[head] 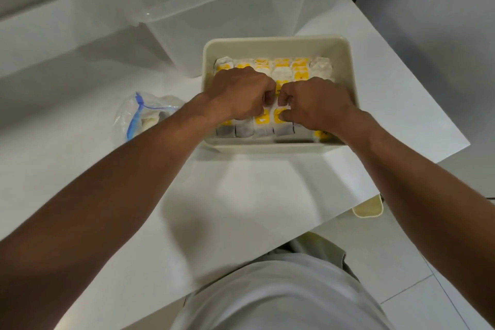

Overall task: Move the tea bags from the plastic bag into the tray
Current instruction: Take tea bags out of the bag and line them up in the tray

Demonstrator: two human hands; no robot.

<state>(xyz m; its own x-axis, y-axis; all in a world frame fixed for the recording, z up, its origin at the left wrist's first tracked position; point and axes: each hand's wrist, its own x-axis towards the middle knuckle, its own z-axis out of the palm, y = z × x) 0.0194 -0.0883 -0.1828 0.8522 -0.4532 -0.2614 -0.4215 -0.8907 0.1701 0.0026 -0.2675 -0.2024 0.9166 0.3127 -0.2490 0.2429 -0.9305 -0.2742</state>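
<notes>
While both hands are down in the tray (276, 41), I'd say this is the tucking-in part of the job rather than the fetching part. The left hand (241, 94) and right hand (318, 104) sit knuckle to knuckle over the middle row. Each grip is narrow, with fingers curled in and apparently pinching the tea bags (281, 72) right where the two hands meet. Exactly how many each one holds is hidden under the knuckles, so I can't tell.

The tray is already packed with neat rows, yellow tags up. The plastic bag (142, 112) lies off to the left on the tabletop (241, 195), well apart from the hands, and it looks like a few pale bags are left inside.

To do this bit well, I reckon:
- pinch by the paper edges, don't squash the pouch
- slide the new ones down upright between their neighbours so the rows stay square
- use one hand to hold the row apart and the other to seat the bag
- don't snag tags or strings on the way out

There's also a big clear bin (214, 8) just behind the tray, so lift the hands straight up.
</notes>
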